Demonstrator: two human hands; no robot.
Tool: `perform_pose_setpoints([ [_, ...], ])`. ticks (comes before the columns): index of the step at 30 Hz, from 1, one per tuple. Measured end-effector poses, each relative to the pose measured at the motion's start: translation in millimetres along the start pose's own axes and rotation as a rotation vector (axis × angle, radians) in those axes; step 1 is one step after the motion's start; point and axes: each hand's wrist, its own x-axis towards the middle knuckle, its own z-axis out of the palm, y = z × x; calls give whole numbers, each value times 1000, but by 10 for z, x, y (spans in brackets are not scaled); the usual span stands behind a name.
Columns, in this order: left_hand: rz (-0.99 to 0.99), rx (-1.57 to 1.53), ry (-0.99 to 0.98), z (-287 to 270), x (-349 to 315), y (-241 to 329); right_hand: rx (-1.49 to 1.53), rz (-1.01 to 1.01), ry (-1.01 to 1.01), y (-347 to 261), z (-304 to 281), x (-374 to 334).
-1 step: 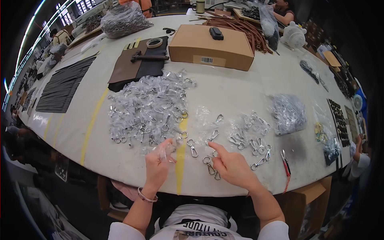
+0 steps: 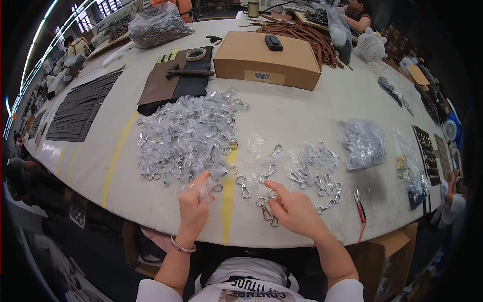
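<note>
My left hand (image 2: pixel 193 211) is at the near edge of a heap of swivel snap hooks in clear plastic sleeves (image 2: pixel 186 136), its index finger pointing into them. Thumb and fingers pinch a clear plastic sleeve (image 2: pixel 204 194); a metal ring (image 2: pixel 218 187) shows beside it. My right hand (image 2: pixel 292 209) hovers over the table, index finger stretched out, the others partly curled. Under and beside it lie bare silver snap hooks (image 2: pixel 266 213). Another bare hook (image 2: pixel 243 186) lies between the hands, and one (image 2: pixel 267 173) is just beyond the right fingertip.
Emptied plastic sleeves (image 2: pixel 256 146) and a bundled plastic bag (image 2: pixel 362 143) lie to the right, near red-handled snips (image 2: pixel 359 205). Behind stand a cardboard box (image 2: pixel 266 60) and a hammer (image 2: pixel 188 73) on dark leather. Black strips (image 2: pixel 83 105) are at left.
My left hand has shifted slightly; its index finger now stretches toward the heap, and a ring shows lower beside the plastic. My right hand has barely moved.
</note>
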Motion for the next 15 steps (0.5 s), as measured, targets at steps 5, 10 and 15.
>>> perform_pose_setpoints([
  [5,-227,-341,-325,12,-95,204,429,-30,30,-20,88,-24],
  [10,-398,-491,-557,311,-336,241,446,-49,77,-17,319,31],
  [15,-591,-663,-765,190,-221,279,415,22,1,221,69,72],
])
